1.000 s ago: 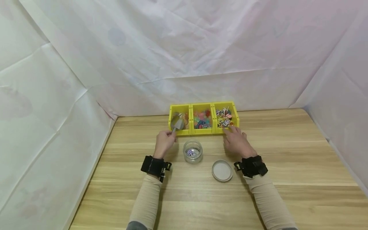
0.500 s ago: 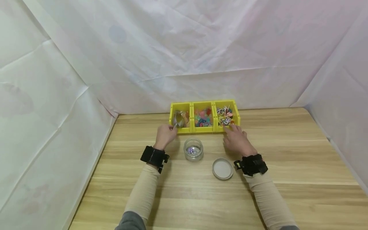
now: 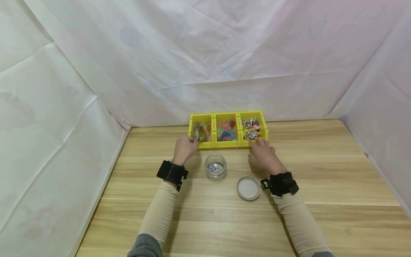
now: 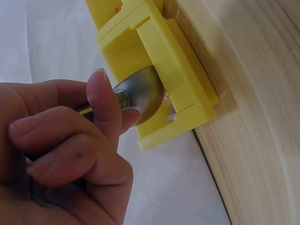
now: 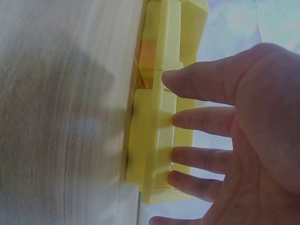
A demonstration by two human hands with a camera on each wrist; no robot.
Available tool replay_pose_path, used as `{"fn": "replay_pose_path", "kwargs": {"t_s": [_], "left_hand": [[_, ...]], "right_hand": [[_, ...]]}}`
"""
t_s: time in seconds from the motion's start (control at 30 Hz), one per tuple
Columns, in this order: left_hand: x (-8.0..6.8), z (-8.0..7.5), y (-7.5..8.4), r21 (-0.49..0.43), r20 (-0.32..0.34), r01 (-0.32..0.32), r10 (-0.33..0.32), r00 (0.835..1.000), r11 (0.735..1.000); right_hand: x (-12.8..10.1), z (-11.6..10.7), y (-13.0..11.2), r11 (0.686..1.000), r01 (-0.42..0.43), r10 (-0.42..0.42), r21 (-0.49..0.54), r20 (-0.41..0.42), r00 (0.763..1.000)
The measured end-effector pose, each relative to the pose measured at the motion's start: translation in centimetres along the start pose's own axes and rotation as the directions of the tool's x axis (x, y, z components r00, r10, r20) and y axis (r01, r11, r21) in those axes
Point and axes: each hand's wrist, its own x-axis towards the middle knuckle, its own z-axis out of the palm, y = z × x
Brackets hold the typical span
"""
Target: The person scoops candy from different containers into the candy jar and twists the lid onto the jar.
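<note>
Nearest the camera, low and right of centre in the head view, a round clear glass lid (image 3: 248, 188) lies flat on the pale wooden table (image 3: 321, 178), off its jar. Just up and left of it stands the small round clear glass jar (image 3: 216, 166), open, with what looks like one striped sweet at its bottom — so filling has begun but the jar is far from full, and the lid is not yet back on.

Behind the jar, at mid-frame, the left hand (image 3: 184, 149) curls its fingers round the handle of a small silver metal scoop (image 4: 140, 96), pinching it between thumb and forefinger; the scoop's bowl dips into the leftmost compartment of the yellow plastic three-compartment tray (image 3: 237, 143). Whether it has anything in it I cannot tell.

The right hand (image 3: 264, 156) holds nothing: its fingers are spread and straight, their tips at the front wall of the tray's rightmost compartment, seemingly steadying it.

Further back, the tray's bins hold mixed colourful sweets (image 3: 226, 130) — a scoopful has yet to reach the jar.
</note>
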Motion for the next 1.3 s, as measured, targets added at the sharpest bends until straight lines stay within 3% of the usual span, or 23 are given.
{"fn": "replay_pose_path", "kwargs": {"t_s": [0.17,0.4,0.67,0.93,1.1,1.3], "left_hand": [[0.1,0.0,0.1,0.016,-0.014,0.008,-0.008,1.000,1.000],[0.1,-0.1,0.4,0.043,-0.018,-0.039,0.040,0.999,0.998],[0.3,-0.1,-0.4,-0.031,0.010,-0.033,0.033,0.999,0.999],[0.0,0.0,0.3,0.039,-0.016,-0.078,0.079,0.997,0.996],[0.1,0.0,0.2,-0.006,0.008,-0.079,0.079,0.997,0.997],[0.6,-0.4,-1.2,-0.085,0.033,-0.031,0.034,0.999,0.996]], "right_hand": [[-0.2,-0.1,-0.1,1.000,0.007,-0.007,0.008,-0.013,1.000],[-0.3,-0.2,-0.5,1.000,0.007,-0.007,0.017,-0.018,1.000],[-0.3,0.0,-0.4,1.000,0.011,-0.010,0.016,-0.021,1.000],[-0.2,-0.2,-0.2,1.000,0.001,-0.001,0.016,-0.017,1.000],[-0.1,0.0,-0.2,1.000,-0.008,0.008,0.017,0.000,1.000],[0.0,0.2,-0.2,1.000,-0.002,0.002,0.014,-0.007,1.000]]}}
